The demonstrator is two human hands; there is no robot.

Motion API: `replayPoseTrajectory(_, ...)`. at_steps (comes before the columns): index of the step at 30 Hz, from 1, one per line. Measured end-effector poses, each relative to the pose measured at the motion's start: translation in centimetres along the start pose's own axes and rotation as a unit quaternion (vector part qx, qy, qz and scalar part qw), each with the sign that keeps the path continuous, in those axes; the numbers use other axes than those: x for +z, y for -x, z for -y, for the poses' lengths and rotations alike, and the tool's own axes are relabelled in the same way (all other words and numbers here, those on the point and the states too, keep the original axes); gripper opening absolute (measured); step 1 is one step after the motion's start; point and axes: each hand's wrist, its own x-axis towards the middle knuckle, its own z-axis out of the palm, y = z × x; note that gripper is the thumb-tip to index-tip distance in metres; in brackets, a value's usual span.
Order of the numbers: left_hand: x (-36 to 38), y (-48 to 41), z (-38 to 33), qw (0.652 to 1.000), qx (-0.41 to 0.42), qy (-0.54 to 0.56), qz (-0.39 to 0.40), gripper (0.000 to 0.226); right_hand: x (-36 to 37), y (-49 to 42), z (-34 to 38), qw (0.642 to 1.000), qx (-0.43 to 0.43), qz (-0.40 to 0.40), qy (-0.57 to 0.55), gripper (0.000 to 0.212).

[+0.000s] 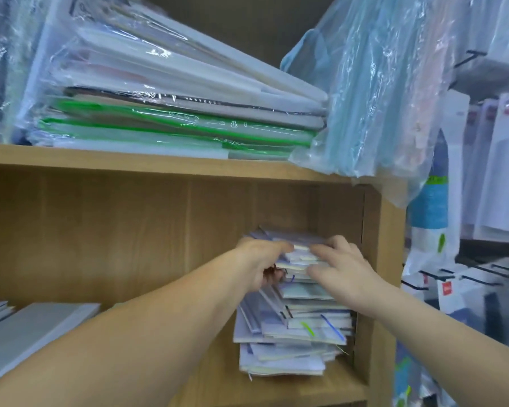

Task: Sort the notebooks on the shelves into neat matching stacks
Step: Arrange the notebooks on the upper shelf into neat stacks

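"Well, where does the stack of notebooks (pixel 300 330) sit?"

"Lower centre-right of the frame, inside the lower shelf compartment and pushed close to its right wall. It is a ragged pile: the covers are fanned at different angles and ribbon markers stick out at the front."

"And the hands?"

"Both are on the upper notebooks (pixel 294 240). The left hand (pixel 262 262) grips their left edge, its fingers (pixel 272 274) curled under and its thumb lying on top. The right hand (pixel 338 265) holds the front right corner, its fingers (pixel 323 251) bent over the edges and its thumb tucked lower down."

"Why one hand on each side?"

"Probably to part a handful from the rest and lift it level. A loose pile gripped from one side only would likely slide apart."

"So how far along is the sorting?"

"Early, by the look of it. Nothing in that pile is squared up yet."

"What surrounds it?"

"At the lower left of the frame, flat grey notebooks (pixel 33 324) lie on the same shelf. The shelf board (pixel 159 163) above carries plastic-wrapped folders (pixel 174 113) at upper left. A blue wrapped bundle (pixel 379 98) leans at upper right, overhanging the board's edge. Hanging packets (pixel 506 201) fill the far right."
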Motion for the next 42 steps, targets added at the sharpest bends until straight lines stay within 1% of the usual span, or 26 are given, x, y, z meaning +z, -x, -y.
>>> replayPoseTrajectory(1, -0.2, 0.1, -0.2, 1.000, -0.001, 0.012, 0.002, 0.024, -0.1, 0.3, 0.1, 0.999, 0.010, -0.018, -0.045, 0.037)
replayPoseTrajectory(2, -0.6, 0.5, -0.4, 1.000, -0.002, 0.030, 0.005, 0.021, -0.2, 0.7, 0.1, 0.996, 0.017, -0.041, -0.075, 0.035)
replayPoseTrajectory(3, -1.2, 0.9, -0.4, 0.999, -0.001, 0.047, 0.010, 0.019, -0.3, 1.0, 0.0, 0.995, 0.028, -0.058, -0.078, 0.039)
replayPoseTrajectory(5, -2.9, 2.2, 0.1, 0.998, -0.001, 0.063, 0.020, 0.026, -0.5, 1.8, -0.5, 0.995, 0.047, -0.061, -0.057, 0.057)
replayPoseTrajectory(6, -4.0, 3.0, 0.5, 0.997, -0.003, 0.067, 0.022, 0.031, -0.6, 2.2, -0.3, 0.995, 0.053, -0.053, -0.070, 0.066)
replayPoseTrajectory(7, -5.1, 3.9, 0.7, 0.997, -0.006, 0.067, 0.027, 0.034, -0.8, 2.6, 0.1, 0.991, 0.067, -0.039, -0.106, 0.071)
replayPoseTrajectory(9, -6.4, 5.5, 1.2, 0.997, -0.011, 0.066, 0.041, 0.033, -0.8, 3.3, 1.6, 0.966, 0.119, -0.002, -0.230, 0.064)
replayPoseTrajectory(10, -6.7, 6.2, 1.3, 0.996, -0.014, 0.063, 0.054, 0.031, -0.9, 3.8, 2.7, 0.947, 0.137, 0.007, -0.290, 0.060)
replayPoseTrajectory(11, -6.6, 6.7, 1.5, 0.996, -0.016, 0.060, 0.070, 0.028, -0.7, 4.1, 3.4, 0.934, 0.144, -0.003, -0.328, 0.057)
replayPoseTrajectory(14, -6.9, 8.0, 1.9, 0.995, -0.014, 0.065, 0.080, 0.026, -0.7, 5.4, 4.7, 0.924, 0.134, -0.055, -0.353, 0.051)
replayPoseTrajectory(16, -8.3, 8.9, 2.5, 0.993, -0.007, 0.084, 0.077, 0.027, -0.9, 6.5, 5.3, 0.923, 0.135, -0.057, -0.356, 0.048)
replayPoseTrajectory(17, -9.4, 9.7, 3.0, 0.992, 0.000, 0.100, 0.079, 0.026, -0.9, 6.9, 5.5, 0.914, 0.145, -0.045, -0.375, 0.048)
replayPoseTrajectory(19, -11.9, 11.5, 4.7, 0.990, 0.025, 0.119, 0.072, 0.029, -0.3, 7.6, 6.7, 0.881, 0.162, 0.008, -0.444, 0.045)
replayPoseTrajectory(20, -13.2, 12.4, 5.6, 0.990, 0.038, 0.122, 0.066, 0.034, 0.3, 7.8, 7.4, 0.867, 0.169, 0.040, -0.467, 0.040)
replayPoseTrajectory(21, -14.6, 13.3, 6.5, 0.990, 0.047, 0.121, 0.061, 0.037, 1.2, 7.9, 8.3, 0.862, 0.175, 0.068, -0.471, 0.034)
replayPoseTrajectory(23, -17.7, 14.7, 7.5, 0.992, 0.056, 0.102, 0.051, 0.038, 3.7, 7.8, 10.3, 0.872, 0.159, 0.100, -0.452, 0.024)
replayPoseTrajectory(24, -19.2, 15.1, 7.7, 0.993, 0.059, 0.091, 0.038, 0.038, 5.0, 7.6, 11.5, 0.879, 0.145, 0.105, -0.442, 0.022)
replayPoseTrajectory(25, -20.8, 15.3, 7.8, 0.995, 0.060, 0.084, 0.021, 0.039, 6.3, 7.4, 12.7, 0.884, 0.135, 0.108, -0.435, 0.022)
replayPoseTrajectory(29, -26.1, 15.0, 8.6, 0.995, 0.066, 0.049, -0.049, 0.042, 10.8, 6.4, 17.1, 0.884, 0.102, 0.135, -0.435, 0.022)
replayPoseTrajectory(32, -28.2, 13.8, 9.4, 0.993, 0.072, 0.008, -0.090, 0.040, 12.8, 5.0, 18.4, 0.891, 0.081, 0.143, -0.424, 0.021)
replayPoseTrajectory(34, -28.6, 12.9, 9.8, 0.989, 0.081, -0.040, -0.120, 0.037, 13.6, 4.1, 18.6, 0.898, 0.076, 0.152, -0.405, 0.020)
replayPoseTrajectory(36, -28.8, 11.7, 10.2, 0.984, 0.080, -0.091, -0.130, 0.034, 13.8, 3.2, 18.8, 0.905, 0.069, 0.149, -0.393, 0.014)
replayPoseTrajectory(38, -29.0, 10.7, 10.3, 0.982, 0.074, -0.119, -0.124, 0.031, 14.1, 2.4, 18.9, 0.910, 0.064, 0.138, -0.386, 0.009)
replayPoseTrajectory(42, -29.0, 10.1, 10.1, 0.976, 0.052, -0.176, -0.115, 0.022, 15.7, 1.9, 19.1, 0.921, 0.065, 0.138, -0.358, 0.018)
